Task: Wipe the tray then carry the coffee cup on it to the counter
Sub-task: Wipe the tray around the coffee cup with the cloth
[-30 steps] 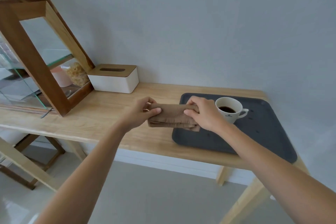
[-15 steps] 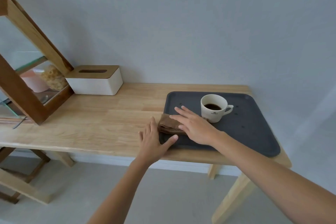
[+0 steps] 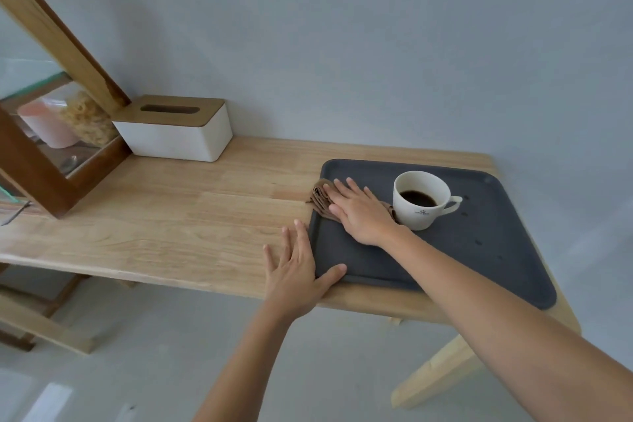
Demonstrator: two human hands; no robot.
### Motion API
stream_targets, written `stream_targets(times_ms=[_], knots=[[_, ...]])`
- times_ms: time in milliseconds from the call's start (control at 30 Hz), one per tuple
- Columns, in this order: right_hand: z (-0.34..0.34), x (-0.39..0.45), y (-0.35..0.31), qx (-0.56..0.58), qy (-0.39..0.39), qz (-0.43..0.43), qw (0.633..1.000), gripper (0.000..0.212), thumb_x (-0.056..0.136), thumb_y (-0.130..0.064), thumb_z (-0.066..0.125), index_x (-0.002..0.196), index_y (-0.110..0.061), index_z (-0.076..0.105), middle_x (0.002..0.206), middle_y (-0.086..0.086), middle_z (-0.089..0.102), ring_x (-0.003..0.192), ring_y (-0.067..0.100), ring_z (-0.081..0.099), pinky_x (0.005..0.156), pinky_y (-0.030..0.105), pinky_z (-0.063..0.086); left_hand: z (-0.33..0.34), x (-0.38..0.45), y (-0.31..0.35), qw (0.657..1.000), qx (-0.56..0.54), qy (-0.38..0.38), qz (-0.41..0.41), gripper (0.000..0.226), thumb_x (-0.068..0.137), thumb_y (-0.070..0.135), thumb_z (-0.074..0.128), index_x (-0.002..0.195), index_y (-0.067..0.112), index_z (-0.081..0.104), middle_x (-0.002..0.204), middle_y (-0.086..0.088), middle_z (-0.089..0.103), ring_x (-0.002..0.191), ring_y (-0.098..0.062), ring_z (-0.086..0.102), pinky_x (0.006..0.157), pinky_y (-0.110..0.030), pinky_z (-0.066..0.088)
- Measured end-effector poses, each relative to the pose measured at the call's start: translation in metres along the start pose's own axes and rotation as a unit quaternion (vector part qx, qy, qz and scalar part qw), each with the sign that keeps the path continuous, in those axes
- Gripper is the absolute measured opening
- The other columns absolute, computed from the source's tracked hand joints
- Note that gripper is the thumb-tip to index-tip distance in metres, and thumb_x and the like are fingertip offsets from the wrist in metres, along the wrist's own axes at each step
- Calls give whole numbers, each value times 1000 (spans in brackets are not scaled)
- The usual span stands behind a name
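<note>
A dark grey tray (image 3: 479,250) lies at the right end of a light wooden table (image 3: 171,216). On it stands a white coffee cup (image 3: 420,199) with black coffee, handle pointing right. A folded brown cloth (image 3: 320,197) lies on the tray's left part, just left of the cup. My right hand (image 3: 363,212) presses flat on the cloth, fingers spread and pointing left. My left hand (image 3: 296,267) rests flat on the table at the tray's near-left corner, thumb lying on the tray's rim. Small dark specks dot the tray to the right of the cup.
A white tissue box with a wooden lid (image 3: 174,128) sits at the back of the table. A wooden-framed glass case (image 3: 51,120) stands at the far left, holding a pink cup and a bag of snacks. A grey wall runs behind the table.
Both hands held the folded cloth in the air a second ago. The cloth now lies on the tray under my right hand, pushed further back, and my left hand sits at the tray's corner.
</note>
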State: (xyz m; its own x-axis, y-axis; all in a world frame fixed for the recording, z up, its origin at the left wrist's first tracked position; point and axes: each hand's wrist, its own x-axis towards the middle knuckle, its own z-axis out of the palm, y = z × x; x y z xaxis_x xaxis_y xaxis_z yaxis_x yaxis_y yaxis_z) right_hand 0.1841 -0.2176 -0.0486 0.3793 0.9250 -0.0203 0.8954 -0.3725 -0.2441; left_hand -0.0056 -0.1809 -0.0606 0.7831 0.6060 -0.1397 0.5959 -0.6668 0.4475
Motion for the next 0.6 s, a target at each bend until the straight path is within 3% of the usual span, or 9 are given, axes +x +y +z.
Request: stream_targets(times_ms=[300,500,600], knots=[[-1,67,16,-18,40,94,995,52,103,-33,20,151,-14,15,163,6,3,149,28,2,119,50,12,-1,1,-2,999,36,-1,10,96,86,74,24,149,19,-22,162,5,-18,144,-19,-28,116,-52,-16],[4,50,7,-9,32,70,997,52,103,-28,24,151,-9,17,162,9,11,148,28,15,120,42,16,-2,-5,-3,999,36,-9,23,130,61,95,30,149,16,-23,160,4,-24,144,-17,-30,116,-53,-17],[5,22,-6,2,31,41,999,52,103,-26,27,151,-10,17,162,10,12,148,28,16,120,41,18,-1,-5,-3,999,46,8,18,131,59,96,26,149,14,-22,161,1,-21,145,-18,-26,117,-54,-13]])
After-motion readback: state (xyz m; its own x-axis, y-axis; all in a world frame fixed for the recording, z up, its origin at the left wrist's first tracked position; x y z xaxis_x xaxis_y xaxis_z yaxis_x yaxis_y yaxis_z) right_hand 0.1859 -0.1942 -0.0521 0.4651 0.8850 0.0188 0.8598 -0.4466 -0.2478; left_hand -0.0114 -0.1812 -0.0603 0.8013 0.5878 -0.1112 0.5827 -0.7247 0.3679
